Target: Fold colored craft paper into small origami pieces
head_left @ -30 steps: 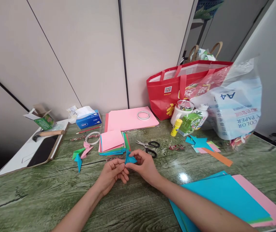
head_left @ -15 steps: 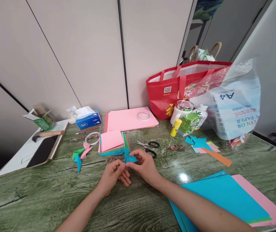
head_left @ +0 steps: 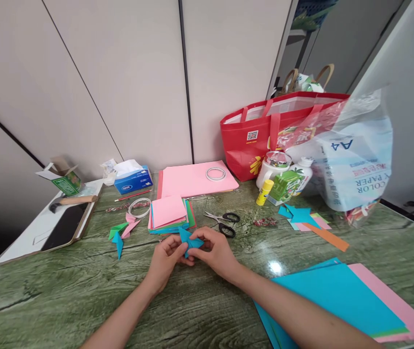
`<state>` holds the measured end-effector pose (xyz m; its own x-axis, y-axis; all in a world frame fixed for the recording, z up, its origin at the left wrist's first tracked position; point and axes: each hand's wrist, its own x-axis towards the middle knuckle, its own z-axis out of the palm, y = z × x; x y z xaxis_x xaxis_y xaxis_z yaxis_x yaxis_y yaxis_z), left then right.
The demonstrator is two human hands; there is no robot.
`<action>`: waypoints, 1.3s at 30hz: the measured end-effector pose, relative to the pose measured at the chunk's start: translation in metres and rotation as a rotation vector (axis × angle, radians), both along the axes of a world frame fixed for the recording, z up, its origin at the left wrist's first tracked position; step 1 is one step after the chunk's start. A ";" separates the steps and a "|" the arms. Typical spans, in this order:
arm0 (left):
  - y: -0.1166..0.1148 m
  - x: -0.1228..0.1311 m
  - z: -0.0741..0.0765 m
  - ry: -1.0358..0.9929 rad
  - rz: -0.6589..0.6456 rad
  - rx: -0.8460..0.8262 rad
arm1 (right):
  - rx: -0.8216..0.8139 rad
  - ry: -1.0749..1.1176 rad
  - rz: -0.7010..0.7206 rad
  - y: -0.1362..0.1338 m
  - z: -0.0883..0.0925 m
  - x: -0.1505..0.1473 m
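A small blue folded paper piece (head_left: 188, 240) with pointed ends is held between both hands above the table. My left hand (head_left: 166, 257) pinches its left side with thumb and fingers. On the other side, my right hand (head_left: 216, 249) grips it, thumb on the near face. Just behind lies a stack of square coloured paper (head_left: 169, 213), pink on top. Scissors (head_left: 223, 222) with black handles rest to the right of the stack, blades apart. Left of my hands are folded paper pieces: green (head_left: 116, 230), pink (head_left: 130, 225) and blue (head_left: 118, 246).
Large coloured sheets (head_left: 330, 295) lie under my right forearm. Paper scraps (head_left: 301, 217), a glue stick (head_left: 264, 193), a juice carton (head_left: 283, 186) and a red bag (head_left: 243, 145) stand or lie right. A tissue box (head_left: 133, 180), tape roll (head_left: 139, 207) and hammer (head_left: 74, 200) are left.
The blue folded paper has turned and shifted slightly left, showing more points. My left hand has closed onto its left side; my right hand keeps its hold.
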<state>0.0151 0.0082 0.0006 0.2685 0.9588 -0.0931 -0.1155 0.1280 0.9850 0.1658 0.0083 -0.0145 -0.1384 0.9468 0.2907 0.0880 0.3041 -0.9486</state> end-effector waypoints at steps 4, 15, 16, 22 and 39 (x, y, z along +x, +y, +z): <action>-0.001 0.001 0.002 -0.020 0.005 -0.017 | 0.055 0.008 -0.019 -0.002 0.003 0.000; -0.001 -0.002 -0.001 -0.084 -0.037 -0.068 | 0.052 0.071 -0.095 -0.001 0.000 0.000; -0.001 -0.002 -0.002 -0.090 -0.045 -0.066 | 0.047 0.084 -0.092 -0.001 0.000 0.000; -0.001 -0.001 0.001 -0.087 -0.039 -0.079 | 0.038 0.081 -0.044 0.000 0.001 0.001; -0.005 0.004 0.006 0.106 0.037 0.126 | 0.037 -0.053 -0.067 0.003 -0.002 0.002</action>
<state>0.0195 0.0029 0.0066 0.2282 0.9736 0.0023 -0.0124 0.0005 0.9999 0.1677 0.0115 -0.0165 -0.0917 0.9430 0.3198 0.1594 0.3309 -0.9301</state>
